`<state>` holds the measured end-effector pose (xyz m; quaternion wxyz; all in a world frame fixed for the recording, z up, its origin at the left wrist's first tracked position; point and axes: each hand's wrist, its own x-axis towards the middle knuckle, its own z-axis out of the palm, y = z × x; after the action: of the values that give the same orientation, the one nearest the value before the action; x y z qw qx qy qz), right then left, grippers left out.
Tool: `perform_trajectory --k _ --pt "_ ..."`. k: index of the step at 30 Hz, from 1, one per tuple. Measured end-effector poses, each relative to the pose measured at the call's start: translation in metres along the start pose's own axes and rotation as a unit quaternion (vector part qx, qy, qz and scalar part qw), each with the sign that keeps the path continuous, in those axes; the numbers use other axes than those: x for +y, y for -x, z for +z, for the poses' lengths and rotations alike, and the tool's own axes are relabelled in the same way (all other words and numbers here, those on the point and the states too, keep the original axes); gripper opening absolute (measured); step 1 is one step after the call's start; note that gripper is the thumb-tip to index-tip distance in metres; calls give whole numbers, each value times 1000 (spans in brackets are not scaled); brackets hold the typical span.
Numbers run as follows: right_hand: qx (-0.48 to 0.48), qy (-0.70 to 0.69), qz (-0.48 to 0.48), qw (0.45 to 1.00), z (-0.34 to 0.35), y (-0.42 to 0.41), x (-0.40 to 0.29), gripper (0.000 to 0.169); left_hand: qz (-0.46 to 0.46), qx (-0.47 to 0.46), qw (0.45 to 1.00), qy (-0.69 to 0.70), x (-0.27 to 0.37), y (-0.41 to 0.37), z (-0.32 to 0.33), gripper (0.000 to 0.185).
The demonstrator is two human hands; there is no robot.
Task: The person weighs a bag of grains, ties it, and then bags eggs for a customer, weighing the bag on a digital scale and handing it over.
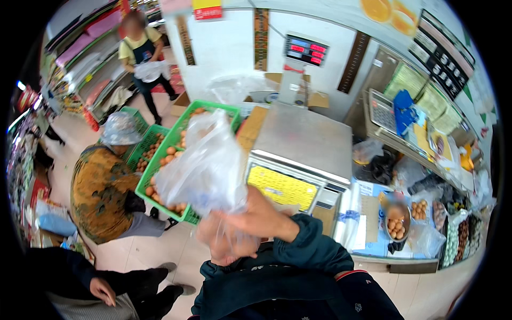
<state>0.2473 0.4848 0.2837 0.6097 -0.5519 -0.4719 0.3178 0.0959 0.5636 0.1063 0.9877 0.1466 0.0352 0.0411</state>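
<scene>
A thin translucent plastic bag [204, 168] spreads out in front of me, over part of a green plastic crate [162, 209] of brown eggs [171, 151]. My right hand [260, 216] grips the bag at its near, gathered end. Just below, my left hand [226, 244] holds the same end, with plastic film across its fingers. Blur and the bunched film hide the exact finger positions and whether the bag contains anything. To the right of my hands is a weighing scale with a bare metal platform [304, 136] and a yellow keypad [282, 187].
The scale's lit display [307, 50] stands on a post behind. On the right counter are a metal bowl [405, 232] of eggs, bags and a calculator [382, 110] on a shelf. A person in a patterned hat [120, 128] bends by another egg crate [150, 140]; others stand nearby.
</scene>
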Motion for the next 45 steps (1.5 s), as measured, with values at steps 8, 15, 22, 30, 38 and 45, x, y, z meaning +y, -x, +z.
perform_trajectory --k 8,15,22,30,38,45 --pt "316 91 -94 940 -132 -17 -11 20 42 2 992 -118 -9 -118 58 53" --pt "332 193 -112 917 -217 -36 27 22 314 9 694 -647 18 -216 92 61" --pt "314 270 -104 904 -242 -38 69 26 289 -125 448 -837 8 -317 123 82" --pt "308 318 -13 897 -271 -4 62 71 393 -181 475 -766 -6 -359 90 28" --pt "279 511 91 808 -266 41 92 88 456 -91 439 -769 -20 -379 93 20" --pt "349 371 98 855 -281 72 99 47 158 -88 821 -542 -2 -359 82 22"
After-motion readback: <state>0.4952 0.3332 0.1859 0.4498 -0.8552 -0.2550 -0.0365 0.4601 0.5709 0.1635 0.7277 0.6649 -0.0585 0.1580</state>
